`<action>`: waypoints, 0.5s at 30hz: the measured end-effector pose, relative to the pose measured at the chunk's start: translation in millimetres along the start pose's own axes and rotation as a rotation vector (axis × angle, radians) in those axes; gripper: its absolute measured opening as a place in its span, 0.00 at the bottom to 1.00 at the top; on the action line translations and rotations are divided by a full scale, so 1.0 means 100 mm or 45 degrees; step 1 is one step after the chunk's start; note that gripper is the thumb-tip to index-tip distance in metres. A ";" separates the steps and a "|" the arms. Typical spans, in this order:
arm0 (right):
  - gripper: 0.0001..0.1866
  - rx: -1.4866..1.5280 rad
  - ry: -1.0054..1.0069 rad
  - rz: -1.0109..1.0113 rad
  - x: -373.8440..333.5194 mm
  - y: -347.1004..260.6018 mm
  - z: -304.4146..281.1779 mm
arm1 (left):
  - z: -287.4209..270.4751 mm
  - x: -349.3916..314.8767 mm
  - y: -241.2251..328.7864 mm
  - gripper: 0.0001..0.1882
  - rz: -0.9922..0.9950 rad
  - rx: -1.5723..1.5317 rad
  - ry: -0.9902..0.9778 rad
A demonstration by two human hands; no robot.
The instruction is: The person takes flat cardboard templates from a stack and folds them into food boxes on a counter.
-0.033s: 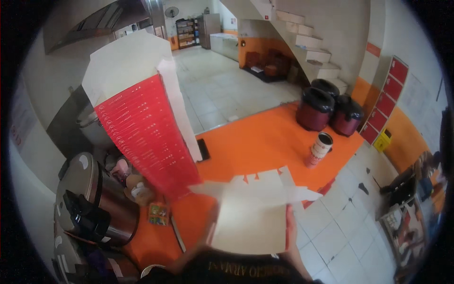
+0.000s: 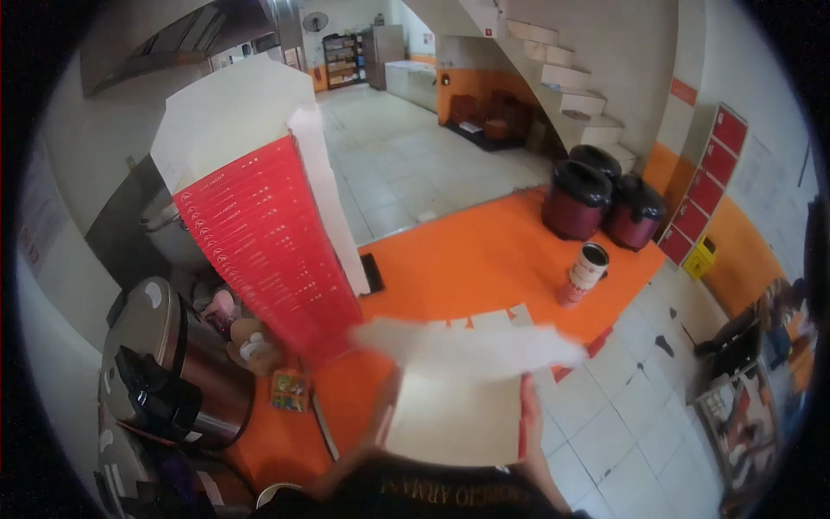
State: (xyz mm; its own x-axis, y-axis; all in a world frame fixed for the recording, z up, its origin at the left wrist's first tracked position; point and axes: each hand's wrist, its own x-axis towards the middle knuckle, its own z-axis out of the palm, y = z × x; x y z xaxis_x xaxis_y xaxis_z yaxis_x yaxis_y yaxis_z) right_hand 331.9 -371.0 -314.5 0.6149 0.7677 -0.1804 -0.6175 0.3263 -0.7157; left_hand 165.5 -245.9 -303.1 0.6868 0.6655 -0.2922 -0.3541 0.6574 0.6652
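A cardboard box (image 2: 458, 415), white inside with red sides, is held close to my body, its lid and flaps unfolded at the far end. My left hand (image 2: 381, 426) grips its left side, and my right hand (image 2: 533, 419) presses against the red right side. The side flaps (image 2: 540, 350) are smeared by motion. To the left, on the orange table (image 2: 450, 259), rises a tall leaning stack of red boxes (image 2: 259, 251) with white lids upright.
Printed cups (image 2: 584, 275) stand stacked at the table's right. Three dark red cookers (image 2: 577, 199) are at its far right corner. Near my left is a large steel urn (image 2: 220, 363), beside a small colourful packet (image 2: 290, 391). Tiled floor (image 2: 622, 415) lies to the right.
The flaps at the box's far end have shifted and are more blurred. Both hands stay on the box's sides; the rest looks the same.
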 end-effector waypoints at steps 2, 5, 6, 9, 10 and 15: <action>0.17 0.059 0.005 0.083 -0.01 -0.05 0.10 | -0.04 0.01 -0.02 0.21 0.049 0.036 -0.002; 0.15 0.124 -0.041 0.143 0.03 -0.04 0.17 | -0.11 0.00 0.00 0.21 0.150 0.082 0.013; 0.13 0.095 -0.019 0.164 0.05 -0.04 0.21 | -0.14 -0.01 0.00 0.21 0.201 0.107 0.018; 0.10 -0.134 -0.107 0.027 0.15 -0.05 0.31 | -0.23 -0.05 0.07 0.20 0.351 0.167 0.042; 0.10 -0.330 -0.203 -0.129 0.18 -0.04 0.33 | -0.26 -0.06 0.11 0.20 0.411 0.189 0.063; 0.11 -0.506 -0.375 -0.156 0.25 -0.09 0.76 | -0.38 -0.18 0.50 0.20 0.789 0.271 0.179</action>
State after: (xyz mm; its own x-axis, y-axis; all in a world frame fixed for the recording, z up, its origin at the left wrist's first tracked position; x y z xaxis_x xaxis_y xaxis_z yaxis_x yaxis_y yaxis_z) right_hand 315.5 -312.9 -261.2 0.4716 0.8784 0.0776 -0.2798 0.2325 -0.9315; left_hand 111.3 -211.3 -290.9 0.3024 0.9468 0.1102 -0.5133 0.0643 0.8558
